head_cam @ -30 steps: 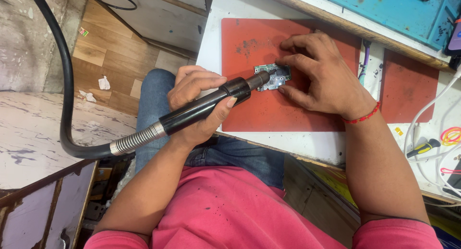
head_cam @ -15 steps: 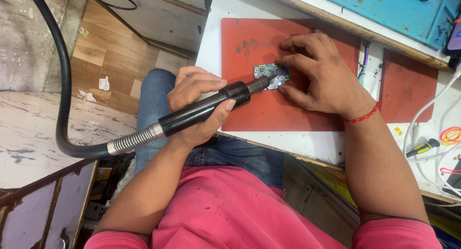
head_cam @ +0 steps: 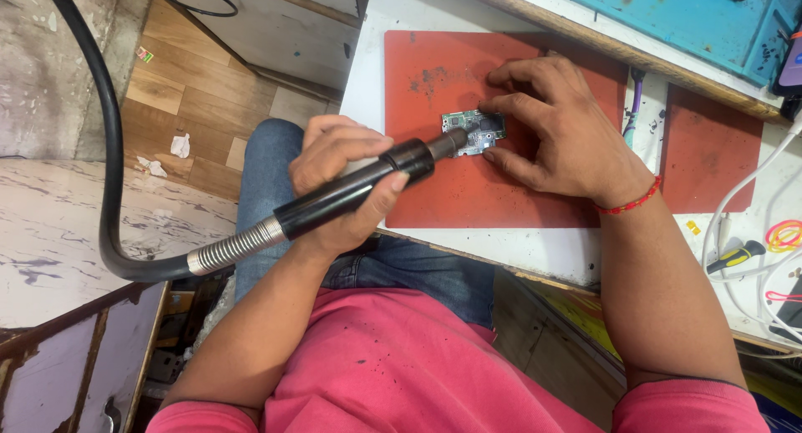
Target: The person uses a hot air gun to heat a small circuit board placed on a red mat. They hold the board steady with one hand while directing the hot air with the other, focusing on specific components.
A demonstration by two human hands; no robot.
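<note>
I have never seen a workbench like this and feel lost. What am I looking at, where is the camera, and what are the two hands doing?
The camera sits on the person's head and looks down at their lap and bench. The left hand grips a black wand-shaped tool on a thick black hose; its tip is at a small green circuit board. The right hand pins that board flat with its fingertips. The board lies on a red rectangular mat on a white table. A second red mat and white cables lie to the right.

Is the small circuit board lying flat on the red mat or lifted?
Flat: the circuit board lies on the red mat, pinned by right-hand fingers.
</note>
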